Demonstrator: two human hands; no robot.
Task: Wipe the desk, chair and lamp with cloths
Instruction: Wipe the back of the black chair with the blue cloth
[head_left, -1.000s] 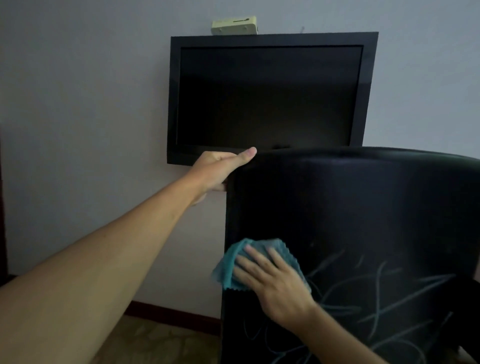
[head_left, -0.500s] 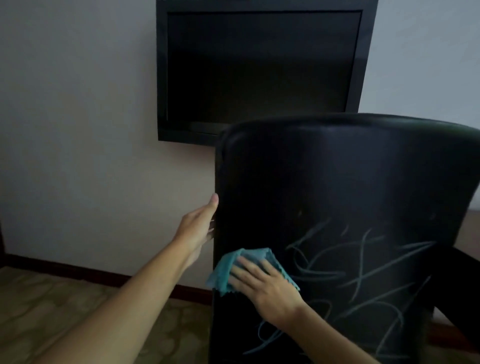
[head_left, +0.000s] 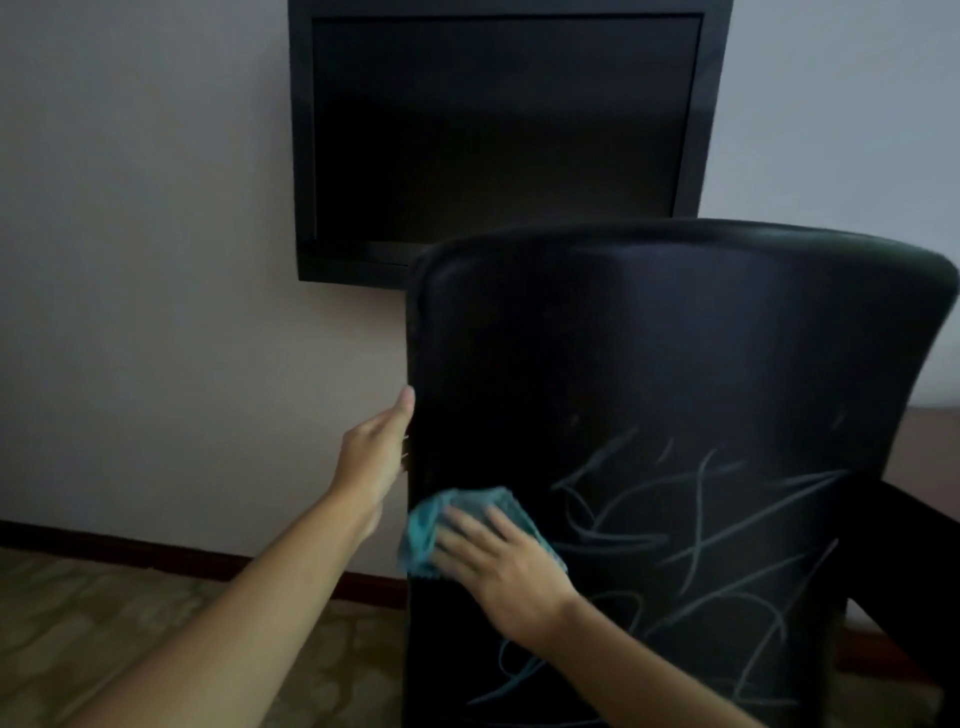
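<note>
Head view shows the chair (head_left: 649, 389) back covered in pale scribbles to the right of the right hand (head_left: 506, 566). Pressing too lightly would probably smear the marks rather than lift them, and a hard push could swing the chair away. Right fingers (head_left: 462, 530) lie straight, pressing the teal cloth (head_left: 431, 525) flat against the back. The left hand (head_left: 374, 462) rests relaxed against the chair's left edge, steadying it.

Single head view, looking forward and slightly down, close behind chair back (head_left: 675, 389)
</note>
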